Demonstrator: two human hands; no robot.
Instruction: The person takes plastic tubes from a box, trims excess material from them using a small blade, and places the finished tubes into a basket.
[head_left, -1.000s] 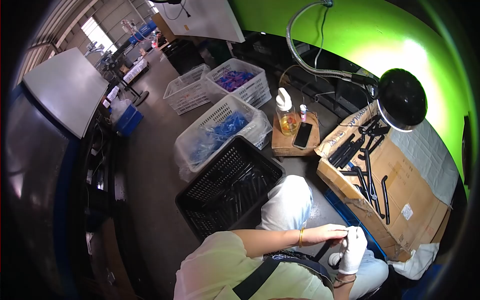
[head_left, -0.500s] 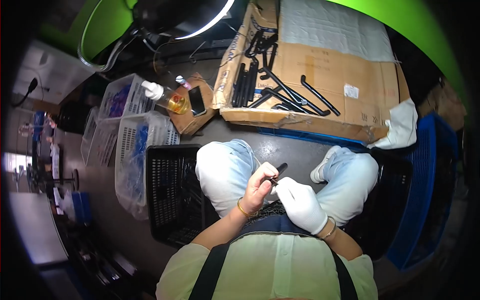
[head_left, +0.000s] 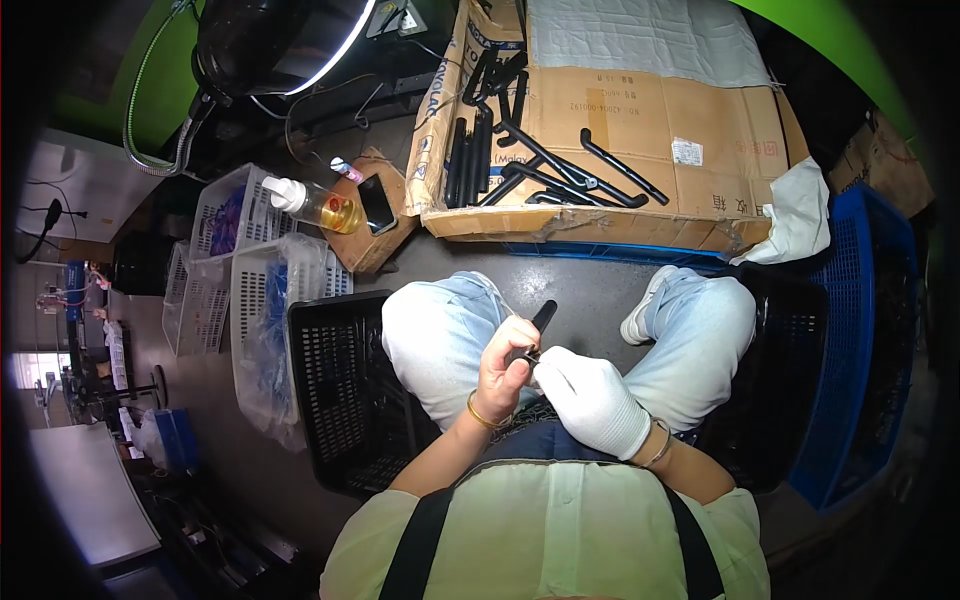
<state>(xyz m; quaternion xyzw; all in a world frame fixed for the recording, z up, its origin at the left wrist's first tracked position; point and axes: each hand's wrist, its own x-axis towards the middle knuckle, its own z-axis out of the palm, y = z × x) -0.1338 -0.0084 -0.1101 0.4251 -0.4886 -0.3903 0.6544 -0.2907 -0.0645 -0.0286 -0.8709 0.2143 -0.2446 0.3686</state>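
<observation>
My left hand (head_left: 505,368), bare with a gold bracelet, is wrapped round a black tube-like piece (head_left: 545,315) whose rounded end sticks up past the fingers. In a white glove, my right hand (head_left: 592,402) pinches at the piece's near end, close to my left thumb. What the gloved fingertips hold is too small to make out. Both hands meet above my lap. Several black bent tubes (head_left: 622,165) lie beyond them on a cardboard box (head_left: 640,125), some in a bundle at its left side.
A wooden block (head_left: 375,245) bears a phone (head_left: 377,205) and a pump bottle (head_left: 325,207) of yellow liquid. Black crates (head_left: 335,400) flank my legs. White baskets (head_left: 250,335) stand left, a blue crate (head_left: 850,330) right. A lamp (head_left: 275,45) hangs at upper left.
My view has shifted slightly. My hands stay together, and the black piece now points more steeply upward, showing more of its length above my left fingers.
</observation>
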